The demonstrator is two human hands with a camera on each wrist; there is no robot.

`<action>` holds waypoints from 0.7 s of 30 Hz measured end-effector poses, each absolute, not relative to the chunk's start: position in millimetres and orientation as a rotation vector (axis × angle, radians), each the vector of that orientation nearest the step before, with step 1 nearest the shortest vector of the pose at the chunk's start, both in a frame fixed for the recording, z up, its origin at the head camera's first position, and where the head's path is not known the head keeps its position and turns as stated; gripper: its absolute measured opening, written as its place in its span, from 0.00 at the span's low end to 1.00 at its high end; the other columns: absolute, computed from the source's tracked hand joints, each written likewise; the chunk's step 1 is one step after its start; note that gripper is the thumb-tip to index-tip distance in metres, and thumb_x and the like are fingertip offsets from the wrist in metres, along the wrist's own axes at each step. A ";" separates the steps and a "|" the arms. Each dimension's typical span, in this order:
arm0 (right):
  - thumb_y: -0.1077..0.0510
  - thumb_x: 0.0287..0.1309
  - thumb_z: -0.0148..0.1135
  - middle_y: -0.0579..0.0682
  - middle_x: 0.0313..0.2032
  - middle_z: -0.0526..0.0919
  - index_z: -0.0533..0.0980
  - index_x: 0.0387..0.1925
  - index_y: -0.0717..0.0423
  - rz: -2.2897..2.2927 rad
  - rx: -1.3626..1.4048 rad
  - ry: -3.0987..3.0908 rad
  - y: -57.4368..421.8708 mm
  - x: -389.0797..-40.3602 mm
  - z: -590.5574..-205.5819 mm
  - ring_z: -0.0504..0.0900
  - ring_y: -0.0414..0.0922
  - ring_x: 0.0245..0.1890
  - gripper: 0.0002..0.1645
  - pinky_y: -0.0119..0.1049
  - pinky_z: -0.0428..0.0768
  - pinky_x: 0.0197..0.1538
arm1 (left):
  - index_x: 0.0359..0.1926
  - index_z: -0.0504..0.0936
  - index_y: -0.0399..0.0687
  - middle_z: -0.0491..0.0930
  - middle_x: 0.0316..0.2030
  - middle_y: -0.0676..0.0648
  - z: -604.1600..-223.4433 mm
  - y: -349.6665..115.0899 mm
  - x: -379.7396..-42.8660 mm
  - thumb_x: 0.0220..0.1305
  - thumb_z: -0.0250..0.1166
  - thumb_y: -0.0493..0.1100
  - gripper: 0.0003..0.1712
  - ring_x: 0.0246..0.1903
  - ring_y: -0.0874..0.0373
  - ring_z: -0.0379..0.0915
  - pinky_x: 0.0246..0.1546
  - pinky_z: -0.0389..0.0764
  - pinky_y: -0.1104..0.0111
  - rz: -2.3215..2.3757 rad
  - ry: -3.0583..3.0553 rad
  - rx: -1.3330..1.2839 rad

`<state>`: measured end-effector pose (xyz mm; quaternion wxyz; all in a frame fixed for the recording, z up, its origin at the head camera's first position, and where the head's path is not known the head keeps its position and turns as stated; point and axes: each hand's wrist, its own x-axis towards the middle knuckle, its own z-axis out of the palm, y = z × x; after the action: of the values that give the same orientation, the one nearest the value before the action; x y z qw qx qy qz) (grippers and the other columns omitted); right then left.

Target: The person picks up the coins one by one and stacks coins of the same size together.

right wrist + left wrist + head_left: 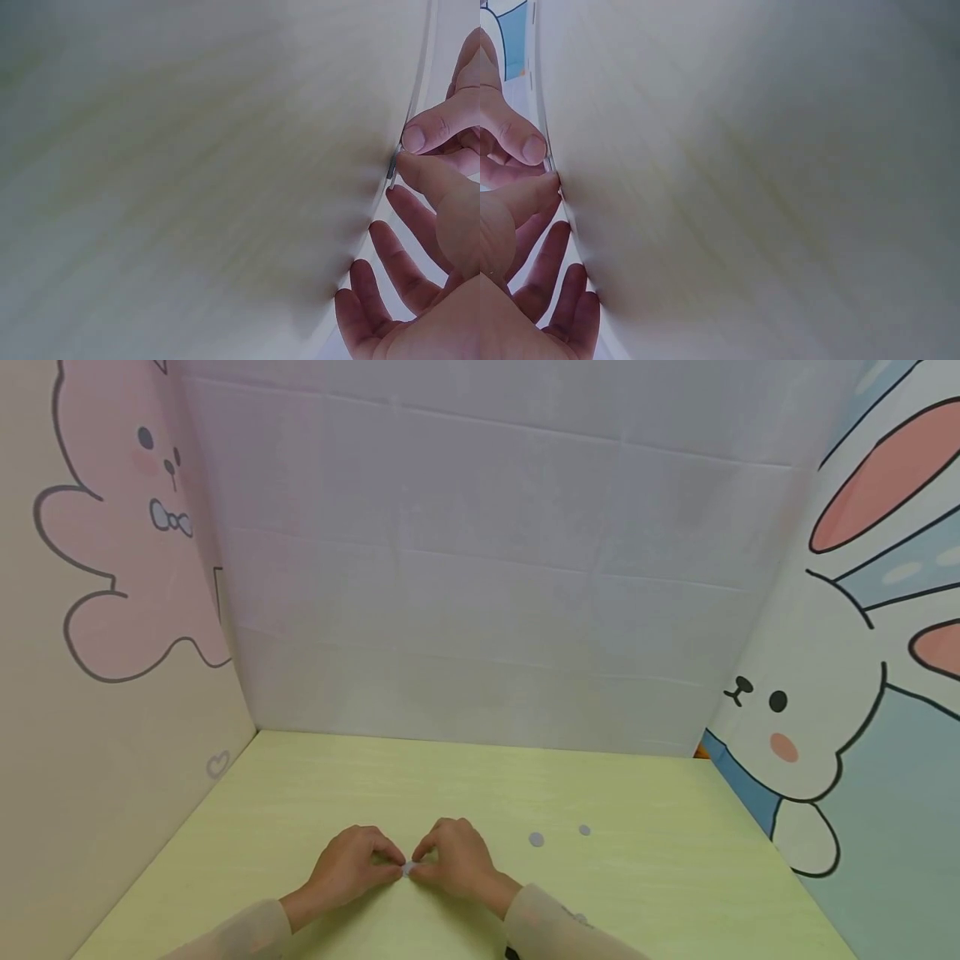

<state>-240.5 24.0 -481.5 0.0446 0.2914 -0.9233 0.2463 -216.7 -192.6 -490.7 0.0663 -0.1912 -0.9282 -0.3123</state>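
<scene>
A small, flat grey disc (408,867) lies at the tabletop between both hands, mostly covered by fingertips. My left hand (348,870) pinches its left side with thumb and forefinger. From the right, my right hand (455,858) pinches the opposite side, so the two hands nearly meet. The right wrist view shows only a thin, dark edge of the disc (391,165) at the fingertips. Several other fingers of the left hand (525,255) and of the right hand (442,247) touch the table surface. Whether the piece is a coin, I cannot tell.
Two more grey discs, a larger one (536,839) and a smaller one (585,830), lie right of the hands on the yellow-green table (660,860). Another grey piece (580,917) shows beside the right sleeve (555,927). A pale wall (480,610) stands behind, with rabbit-printed side panels.
</scene>
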 end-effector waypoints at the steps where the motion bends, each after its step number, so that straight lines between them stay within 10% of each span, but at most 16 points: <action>1: 0.48 0.54 0.84 0.38 0.34 0.86 0.93 0.31 0.41 0.751 0.890 -2.818 23.7 -240.2 -481.2 0.75 0.34 0.35 0.06 0.28 0.71 0.39 | 0.32 0.93 0.63 0.86 0.35 0.66 -490.3 -192.4 -216.3 0.54 0.83 0.47 0.06 0.39 0.61 0.79 0.41 0.78 0.67 -0.941 -2.798 -0.578; 21: 0.48 0.53 0.84 0.39 0.35 0.86 0.93 0.32 0.42 0.750 0.907 -2.811 23.3 -239.9 -481.7 0.74 0.35 0.35 0.07 0.28 0.69 0.39 | 0.32 0.93 0.64 0.86 0.34 0.67 -489.6 -190.4 -215.9 0.54 0.84 0.47 0.07 0.39 0.62 0.79 0.43 0.79 0.66 -0.911 -2.802 -0.540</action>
<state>-239.9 23.3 -481.7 0.0471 0.2972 -0.9214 0.2458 -215.9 -190.4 -489.6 0.0728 -0.1797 -0.9330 -0.3033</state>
